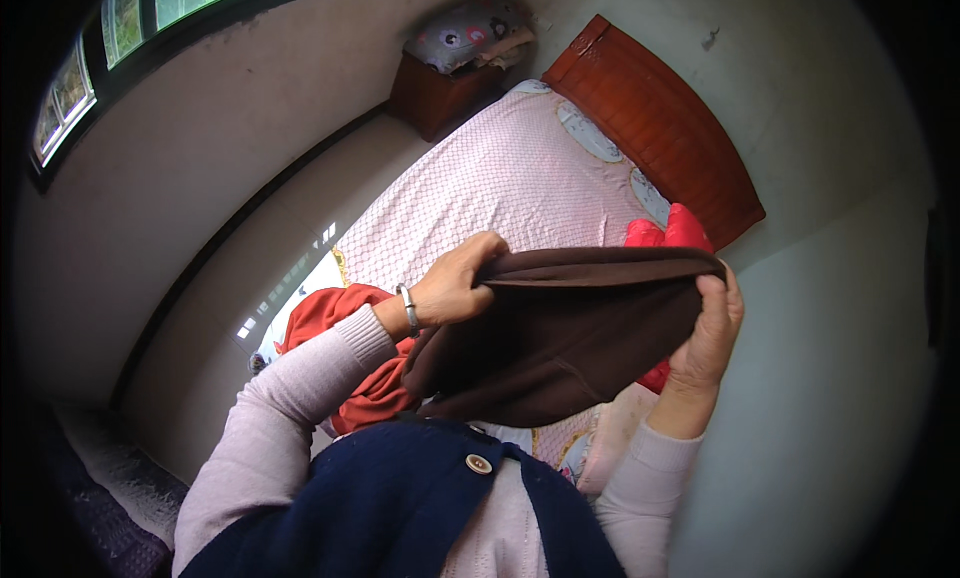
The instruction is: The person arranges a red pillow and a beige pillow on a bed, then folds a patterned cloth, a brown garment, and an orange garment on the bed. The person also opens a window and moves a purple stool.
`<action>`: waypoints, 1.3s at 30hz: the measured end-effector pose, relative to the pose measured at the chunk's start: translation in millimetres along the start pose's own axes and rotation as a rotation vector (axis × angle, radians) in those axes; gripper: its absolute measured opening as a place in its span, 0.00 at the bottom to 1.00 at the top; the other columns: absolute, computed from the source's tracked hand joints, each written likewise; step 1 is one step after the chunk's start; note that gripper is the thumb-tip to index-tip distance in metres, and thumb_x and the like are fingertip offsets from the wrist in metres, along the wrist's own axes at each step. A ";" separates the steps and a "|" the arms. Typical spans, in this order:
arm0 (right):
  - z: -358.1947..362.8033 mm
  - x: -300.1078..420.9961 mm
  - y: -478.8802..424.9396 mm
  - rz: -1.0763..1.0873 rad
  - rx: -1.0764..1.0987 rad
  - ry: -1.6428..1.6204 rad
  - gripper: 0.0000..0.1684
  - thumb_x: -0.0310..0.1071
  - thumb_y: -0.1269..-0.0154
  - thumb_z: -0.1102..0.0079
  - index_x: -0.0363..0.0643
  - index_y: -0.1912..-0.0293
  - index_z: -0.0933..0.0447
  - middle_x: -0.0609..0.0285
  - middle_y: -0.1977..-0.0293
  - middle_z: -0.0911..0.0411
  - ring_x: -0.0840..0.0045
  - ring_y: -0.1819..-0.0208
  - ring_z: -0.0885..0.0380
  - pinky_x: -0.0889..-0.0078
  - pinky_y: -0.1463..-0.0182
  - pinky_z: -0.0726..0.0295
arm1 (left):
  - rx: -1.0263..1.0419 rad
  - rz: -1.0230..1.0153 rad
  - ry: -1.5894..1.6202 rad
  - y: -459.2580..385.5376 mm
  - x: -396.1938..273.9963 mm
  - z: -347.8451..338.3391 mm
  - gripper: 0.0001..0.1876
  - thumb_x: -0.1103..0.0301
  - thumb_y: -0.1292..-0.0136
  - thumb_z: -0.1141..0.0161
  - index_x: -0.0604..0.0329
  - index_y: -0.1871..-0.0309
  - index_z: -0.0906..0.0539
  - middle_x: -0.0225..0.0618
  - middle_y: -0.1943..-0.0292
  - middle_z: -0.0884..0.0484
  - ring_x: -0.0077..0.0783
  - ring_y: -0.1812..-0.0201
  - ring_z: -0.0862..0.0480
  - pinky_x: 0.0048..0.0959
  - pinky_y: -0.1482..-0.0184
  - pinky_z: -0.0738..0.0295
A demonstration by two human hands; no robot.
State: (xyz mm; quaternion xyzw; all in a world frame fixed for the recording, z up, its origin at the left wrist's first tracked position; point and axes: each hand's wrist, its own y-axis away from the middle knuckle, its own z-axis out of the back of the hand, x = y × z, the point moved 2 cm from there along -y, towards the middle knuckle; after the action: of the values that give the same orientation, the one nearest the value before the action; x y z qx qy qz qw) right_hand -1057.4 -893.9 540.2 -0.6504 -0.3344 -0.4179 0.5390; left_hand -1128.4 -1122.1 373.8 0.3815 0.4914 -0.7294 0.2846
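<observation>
A dark brown cloth garment (555, 338) is stretched between my two hands above the bed, its upper edge pulled nearly straight. My left hand (457, 281), with a silver bangle at the wrist, grips the left end of that edge. At the right end, my right hand (709, 323) pinches the same edge between thumb and fingers. The garment's lower part hangs towards my body, and its exact kind cannot be told. Behind my left forearm lies a crumpled rust-red cloth (375, 398). Bright red padded fabric (686, 229) shows behind the garment near my right hand.
Under the garment is a bed with a pink patterned sheet (480, 173) and a wooden headboard (660, 120). A wooden nightstand (442, 97) bears a grey floral pillow (469, 36). Walls stand on both sides, with a window (127, 22) at upper left. Dark textiles (120, 503) lie at lower left.
</observation>
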 end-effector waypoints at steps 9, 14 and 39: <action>-1.9 8.6 5.4 -0.031 -0.178 0.031 0.07 0.33 0.35 0.45 0.39 0.64 0.23 0.65 0.70 0.22 0.80 0.67 0.23 0.76 0.56 0.23 | -0.103 -0.153 -0.087 32.8 43.7 1.4 0.19 0.80 0.58 0.45 0.60 0.57 0.30 0.41 0.66 0.28 0.45 0.61 0.26 0.35 0.58 0.30; 10.6 12.5 9.7 0.008 -0.240 0.067 0.09 0.34 0.34 0.45 0.39 0.66 0.23 0.65 0.70 0.22 0.81 0.67 0.23 0.78 0.59 0.24 | -0.010 -0.103 0.029 40.5 52.0 -18.2 0.23 0.80 0.54 0.45 0.60 0.50 0.29 0.43 0.65 0.29 0.46 0.60 0.27 0.37 0.56 0.30; 199.0 -100.2 97.6 -0.217 0.420 1.104 0.22 0.40 0.60 0.24 0.39 0.70 0.25 0.54 0.75 0.26 0.62 0.71 0.26 0.62 0.67 0.29 | 0.671 0.011 -0.537 37.0 83.1 31.5 0.20 0.57 0.47 0.31 0.54 0.56 0.25 0.37 0.66 0.20 0.45 0.67 0.17 0.39 0.65 0.21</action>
State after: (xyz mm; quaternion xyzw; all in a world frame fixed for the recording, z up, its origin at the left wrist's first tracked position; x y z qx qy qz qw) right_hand -977.3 -716.3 394.6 -0.1790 -0.1449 -0.6715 0.7043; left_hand -1153.3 -1168.0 292.9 0.2520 0.1332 -0.9207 0.2665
